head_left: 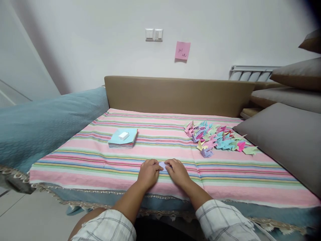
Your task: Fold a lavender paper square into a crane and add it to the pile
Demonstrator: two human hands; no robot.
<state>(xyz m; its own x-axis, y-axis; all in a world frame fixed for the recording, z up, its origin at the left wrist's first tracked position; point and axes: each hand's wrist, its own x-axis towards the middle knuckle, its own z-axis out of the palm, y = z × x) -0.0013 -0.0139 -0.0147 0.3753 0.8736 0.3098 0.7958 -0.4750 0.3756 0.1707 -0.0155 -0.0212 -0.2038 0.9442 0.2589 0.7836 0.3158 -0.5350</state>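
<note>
A small piece of lavender paper (162, 165) lies on the striped cloth (160, 124), mostly covered by my hands. My left hand (149, 171) has its fingers closed on the paper's left side. From the other side my right hand (177, 170) pinches the paper's right part. Only a little of the paper shows between my fingertips, so its folds cannot be made out. Beyond and to the right sits a pile of folded paper cranes (218, 138) in many colours. On the left rests a stack of coloured paper squares (122, 140), light blue on top.
A small white block (123, 135) lies on the paper stack. Grey cushions (288, 140) are piled at the right, and a blue covered armrest (55, 117) bounds the left. A brown backrest (175, 95) stands along the wall, under a pink sticky note (182, 50).
</note>
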